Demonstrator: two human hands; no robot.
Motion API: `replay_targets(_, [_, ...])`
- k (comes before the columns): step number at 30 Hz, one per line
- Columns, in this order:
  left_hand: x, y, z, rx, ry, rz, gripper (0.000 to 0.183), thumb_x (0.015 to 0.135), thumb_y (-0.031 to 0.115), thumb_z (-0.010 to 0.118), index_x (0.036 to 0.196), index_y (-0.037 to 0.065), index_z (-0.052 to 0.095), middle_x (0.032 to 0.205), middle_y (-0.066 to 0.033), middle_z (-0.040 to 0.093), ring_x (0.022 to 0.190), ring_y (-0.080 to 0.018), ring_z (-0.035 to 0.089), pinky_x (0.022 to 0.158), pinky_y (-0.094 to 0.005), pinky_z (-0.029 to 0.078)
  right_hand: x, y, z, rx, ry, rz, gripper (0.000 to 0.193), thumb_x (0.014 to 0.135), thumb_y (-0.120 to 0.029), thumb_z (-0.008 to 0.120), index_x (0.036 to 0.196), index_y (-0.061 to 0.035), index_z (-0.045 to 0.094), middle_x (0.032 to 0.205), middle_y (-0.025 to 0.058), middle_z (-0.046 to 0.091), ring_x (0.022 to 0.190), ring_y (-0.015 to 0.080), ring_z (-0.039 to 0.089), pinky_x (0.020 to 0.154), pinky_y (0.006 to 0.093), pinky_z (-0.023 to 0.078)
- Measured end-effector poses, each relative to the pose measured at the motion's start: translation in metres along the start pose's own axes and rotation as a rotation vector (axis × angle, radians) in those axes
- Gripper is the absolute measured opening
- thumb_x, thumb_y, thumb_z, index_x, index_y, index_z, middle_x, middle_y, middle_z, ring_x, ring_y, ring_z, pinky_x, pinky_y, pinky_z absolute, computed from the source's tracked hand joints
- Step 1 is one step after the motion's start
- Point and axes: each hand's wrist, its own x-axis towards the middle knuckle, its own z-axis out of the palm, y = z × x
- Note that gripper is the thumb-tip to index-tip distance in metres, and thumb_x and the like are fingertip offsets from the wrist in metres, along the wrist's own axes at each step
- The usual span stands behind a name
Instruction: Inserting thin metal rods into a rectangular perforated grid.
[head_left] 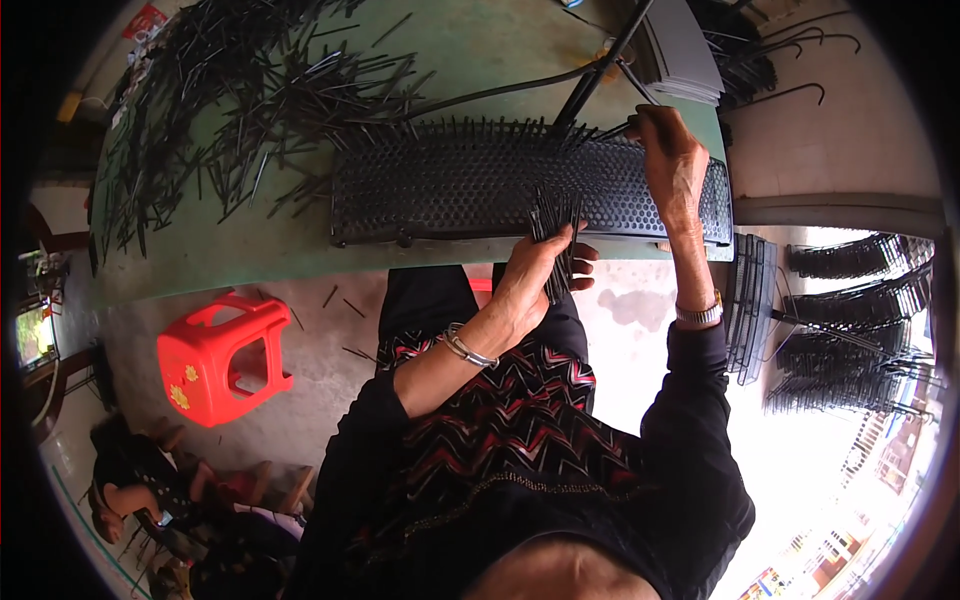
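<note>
A long black rack (450, 195) full of round holes lies along the near edge of the green table, with thin black sticks (470, 130) standing in its far rows. My left hand (530, 278) is closed round a bundle of black sticks (556, 222) just in front of the rack's near edge. Over the right part of the rack, my right hand (672, 160) is bent down with its fingers pinched together. A single thin dark stick (615, 131) appears to run from its fingertips toward the rack; its far end blends into the dark holes.
Many loose black sticks (250, 110) are heaped on the green table's (200, 275) left side. A dark pole (600, 70) rises behind the rack. Grey sheets (683, 50) are stacked at far right. A red stool (225, 355) stands left; loaded racks (850, 300) stand right. People (140, 500) sit lower left.
</note>
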Motion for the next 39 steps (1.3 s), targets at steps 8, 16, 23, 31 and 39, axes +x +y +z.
replay_targets(8, [0.000, -0.004, 0.002, 0.052, -0.002, 0.050, 0.022, 0.097, 0.027, 0.056, 0.099, 0.005, 0.061, 0.073, -0.0077, 0.062, 0.054, -0.0112, 0.051, 0.046, -0.0245, 0.039, -0.001, 0.003, 0.011, -0.011, -0.077, -0.098, 0.012, 0.089, -0.006, 0.060, 0.099, -0.0015, 0.064, 0.081, 0.0141, 0.069, 0.073, 0.0227, 0.070, 0.066, 0.0310, 0.053])
replay_targets(16, [0.004, -0.007, -0.002, 0.085, 0.002, 0.089, 0.021, 0.096, 0.027, 0.057, 0.092, 0.007, 0.060, 0.072, -0.0069, 0.063, 0.055, -0.0116, 0.052, 0.047, -0.0253, 0.040, -0.001, 0.022, 0.021, -0.093, -0.207, -0.275, 0.013, 0.089, -0.007, 0.060, 0.100, -0.0034, 0.066, 0.085, 0.0163, 0.068, 0.077, 0.0328, 0.067, 0.068, 0.0372, 0.052])
replay_targets(23, [0.002, -0.008, 0.003, 0.051, 0.054, 0.082, 0.023, 0.094, 0.029, 0.060, 0.093, 0.006, 0.062, 0.075, -0.0074, 0.065, 0.060, -0.0134, 0.057, 0.052, -0.0286, 0.045, -0.010, 0.032, 0.029, -0.097, -0.116, -0.172, 0.015, 0.091, -0.008, 0.058, 0.103, -0.0038, 0.066, 0.084, 0.0149, 0.068, 0.076, 0.0288, 0.067, 0.067, 0.0350, 0.051])
replay_targets(31, [0.007, -0.005, 0.004, 0.071, 0.027, 0.113, 0.022, 0.093, 0.026, 0.062, 0.091, 0.004, 0.064, 0.074, -0.0069, 0.066, 0.061, -0.0143, 0.060, 0.053, -0.0270, 0.044, -0.008, 0.033, 0.031, -0.320, -0.086, -0.204, 0.018, 0.092, -0.019, 0.059, 0.101, -0.0056, 0.069, 0.084, 0.0134, 0.068, 0.076, 0.0295, 0.068, 0.066, 0.0360, 0.052])
replay_targets(39, [0.006, -0.002, 0.003, 0.101, 0.019, 0.150, 0.020, 0.093, 0.026, 0.062, 0.096, 0.006, 0.064, 0.079, -0.0067, 0.067, 0.064, -0.0133, 0.059, 0.056, -0.0264, 0.043, -0.029, -0.003, -0.015, 0.174, -0.552, 0.280, 0.034, 0.090, -0.031, 0.065, 0.098, 0.0019, 0.068, 0.079, 0.0089, 0.065, 0.068, 0.0173, 0.059, 0.063, 0.0305, 0.048])
